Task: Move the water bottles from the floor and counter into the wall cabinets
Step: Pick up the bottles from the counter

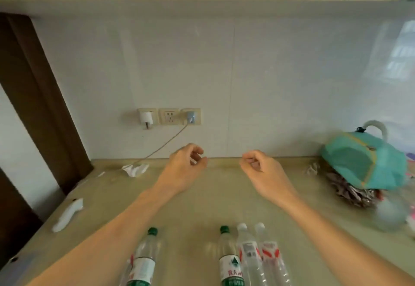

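Both bare forearms extend forward and converge slightly, with the left hand (187,164) and right hand (260,165) raised side by side, apart, fingers loosely curled inward and holding nothing.

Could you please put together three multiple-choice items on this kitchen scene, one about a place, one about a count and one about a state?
1. Where is the teal bag?
A. far right of the counter
B. inside the wall cabinet
C. under the wall sockets

2. How many bottles with white caps stand on the counter?
A. none
B. two
C. five

3. What are the hands holding?
A. a bottle each
B. one bottle together
C. nothing

Answers:
1 A, it lies at the counter's right end.
2 B, two white caps show beside the green-capped bottle.
3 C, the left hand and right hand hang loosely curled, empty.
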`<state>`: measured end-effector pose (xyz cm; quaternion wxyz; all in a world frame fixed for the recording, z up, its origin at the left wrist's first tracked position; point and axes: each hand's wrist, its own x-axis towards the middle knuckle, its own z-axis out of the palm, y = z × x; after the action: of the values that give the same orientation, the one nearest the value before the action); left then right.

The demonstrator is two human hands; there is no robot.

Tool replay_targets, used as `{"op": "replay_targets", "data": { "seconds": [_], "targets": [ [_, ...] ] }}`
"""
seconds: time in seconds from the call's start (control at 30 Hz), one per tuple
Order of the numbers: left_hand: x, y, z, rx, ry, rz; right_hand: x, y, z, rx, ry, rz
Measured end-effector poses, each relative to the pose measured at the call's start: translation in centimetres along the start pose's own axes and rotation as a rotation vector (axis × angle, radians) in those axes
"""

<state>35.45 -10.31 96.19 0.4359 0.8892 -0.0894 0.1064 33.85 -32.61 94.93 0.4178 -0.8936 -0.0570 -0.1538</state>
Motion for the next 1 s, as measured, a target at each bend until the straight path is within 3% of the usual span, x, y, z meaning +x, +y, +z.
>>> {"op": "replay_targets", "data": {
  "seconds": [0.17,0.43,0.77,1.0],
  "targets": [
    [-3.1,-5.1,7.3,0.002,-0.172,-0.176,-2.9,6.6,2.8,-0.061,-0.145,0.198],
    [-5.5,-10.9,16.3,0.06,-0.327,-0.48,-4.8,13.6,6.2,-0.062,-0.358,0.345],
    [-6.7,-12.3,21.8,-0.034,-0.345,-0.703,-3.1,17.4,8.8,-0.056,-0.64,0.33],
    [-7.8,-12.3,21.9,-0.178,-0.246,-0.764,-1.6,18.9,11.8,-0.077,-0.682,0.419]
  ]
}}
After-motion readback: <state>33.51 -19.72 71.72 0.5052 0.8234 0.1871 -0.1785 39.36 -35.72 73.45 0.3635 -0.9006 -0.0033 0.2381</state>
